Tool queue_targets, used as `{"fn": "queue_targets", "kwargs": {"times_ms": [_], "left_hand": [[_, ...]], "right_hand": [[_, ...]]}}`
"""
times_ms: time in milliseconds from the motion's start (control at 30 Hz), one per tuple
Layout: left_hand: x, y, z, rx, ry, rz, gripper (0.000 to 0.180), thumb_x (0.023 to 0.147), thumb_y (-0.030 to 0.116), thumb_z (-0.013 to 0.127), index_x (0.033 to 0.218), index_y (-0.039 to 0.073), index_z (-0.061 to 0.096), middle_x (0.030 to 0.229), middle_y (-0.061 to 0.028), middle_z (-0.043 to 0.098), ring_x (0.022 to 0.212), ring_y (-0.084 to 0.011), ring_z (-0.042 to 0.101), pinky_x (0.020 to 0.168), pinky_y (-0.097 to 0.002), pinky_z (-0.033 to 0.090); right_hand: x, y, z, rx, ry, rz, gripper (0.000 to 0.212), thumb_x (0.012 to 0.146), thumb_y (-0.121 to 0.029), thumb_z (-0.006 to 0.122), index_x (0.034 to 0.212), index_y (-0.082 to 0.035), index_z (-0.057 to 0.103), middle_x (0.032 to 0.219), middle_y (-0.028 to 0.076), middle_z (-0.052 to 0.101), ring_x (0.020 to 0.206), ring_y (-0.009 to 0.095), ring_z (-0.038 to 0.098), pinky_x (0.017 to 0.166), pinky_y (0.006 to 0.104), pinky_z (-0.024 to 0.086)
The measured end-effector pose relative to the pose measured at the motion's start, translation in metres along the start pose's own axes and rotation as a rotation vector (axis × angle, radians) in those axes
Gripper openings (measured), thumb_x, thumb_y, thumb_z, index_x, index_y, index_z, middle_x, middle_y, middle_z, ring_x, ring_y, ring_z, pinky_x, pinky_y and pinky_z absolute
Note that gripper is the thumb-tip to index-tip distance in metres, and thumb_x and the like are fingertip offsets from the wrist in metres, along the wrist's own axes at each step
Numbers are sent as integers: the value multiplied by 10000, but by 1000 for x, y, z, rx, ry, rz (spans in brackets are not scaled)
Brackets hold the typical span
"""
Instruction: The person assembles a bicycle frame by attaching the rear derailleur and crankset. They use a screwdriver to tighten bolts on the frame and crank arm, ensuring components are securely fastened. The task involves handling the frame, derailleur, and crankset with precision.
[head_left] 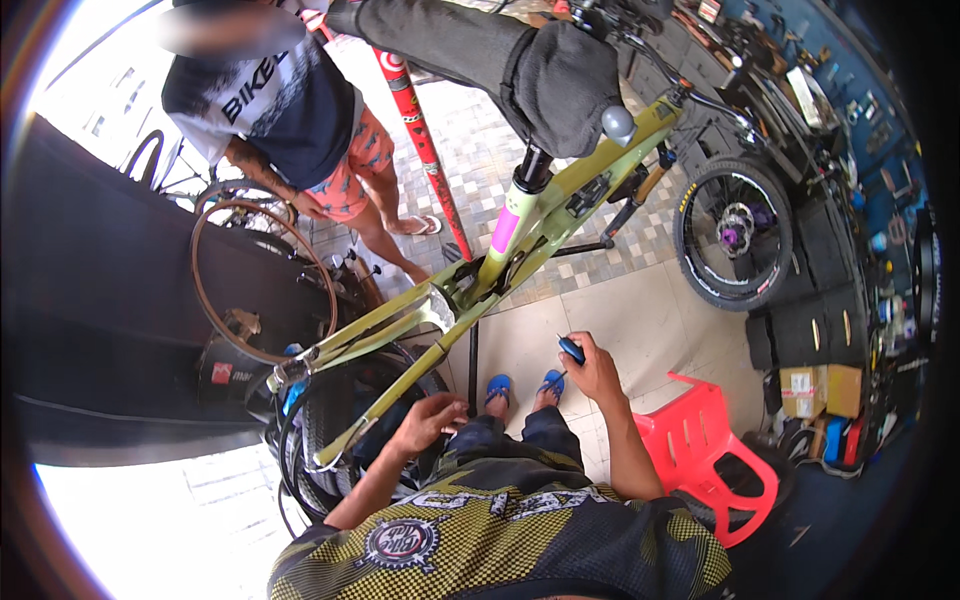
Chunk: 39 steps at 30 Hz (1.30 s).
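My right hand (596,374) is out in front of me, fingers wrapped round a small blue tool (571,349), its thin tip poking up past the fist. Over to my left hand (430,424): it's lower, nearer my body, fingers curled in, and I can't tell whether there's anything in them. Both hands are on my side of the bike frame (490,268), the right one well apart from it, the left one near its back end.

And there's the frame itself, olive green, slanting right across in front of me, its back end low on my left, its front end up to the right. A black seat post (535,168) rises from it to a dark grey cloth cover (565,85), with a red post (420,130) standing beyond.

Down below, my feet are in blue sandals (499,388) on the tiles. By my right forearm sits a red chair (690,435), and past it a cardboard box (803,392). Further up on the right, a wheel (735,235) with a purple hub leans against dark drawers. Across the frame, upper left, another person (270,110) stands in coral shorts.
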<state>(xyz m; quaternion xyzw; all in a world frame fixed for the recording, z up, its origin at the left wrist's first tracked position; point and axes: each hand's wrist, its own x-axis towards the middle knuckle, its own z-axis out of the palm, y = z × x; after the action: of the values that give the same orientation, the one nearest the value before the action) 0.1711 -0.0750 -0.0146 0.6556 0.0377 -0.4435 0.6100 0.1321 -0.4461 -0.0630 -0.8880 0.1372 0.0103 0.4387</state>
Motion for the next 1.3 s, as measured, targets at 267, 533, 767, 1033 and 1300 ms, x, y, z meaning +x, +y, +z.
{"fn": "queue_targets", "kwargs": {"times_ms": [267,533,767,1033,1300], "left_hand": [[-2,157,17,258,204,534,307,1079,261,663,1235,-3,690,1081,-62,748,993,-116,671,878,-306,544],[-3,246,-25,680,283,565,248,1062,200,672,1172,-19,709,1039,-104,762,981,-133,705,887,-328,569],[88,276,-84,888,-8,422,251,1040,185,644,1196,-1,707,1040,-120,767,976,-216,742,896,-362,579],[213,237,-120,955,-296,416,327,1028,246,629,1278,41,672,1136,-157,752,1045,-303,725,931,-424,570],[254,195,-112,813,-380,415,358,1067,279,615,1326,33,647,1158,-120,727,1061,-218,688,933,-376,541]], "right_hand": [[45,-119,-110,-46,-52,-476,327,963,-199,708,1258,-70,651,1149,151,740,984,368,736,840,435,594],[48,-116,-121,476,47,-248,322,1014,-96,662,1304,-13,550,1025,87,655,916,184,678,816,311,562],[27,-74,-53,1110,80,178,110,1106,-136,513,1213,-114,510,1055,104,646,969,279,726,762,381,600],[30,-127,21,1162,345,386,150,1107,-124,522,1236,-73,464,1034,118,629,942,323,765,715,357,636],[50,-145,38,1091,343,404,195,1107,-124,496,1266,-30,432,984,110,597,955,313,766,785,351,623]]}}
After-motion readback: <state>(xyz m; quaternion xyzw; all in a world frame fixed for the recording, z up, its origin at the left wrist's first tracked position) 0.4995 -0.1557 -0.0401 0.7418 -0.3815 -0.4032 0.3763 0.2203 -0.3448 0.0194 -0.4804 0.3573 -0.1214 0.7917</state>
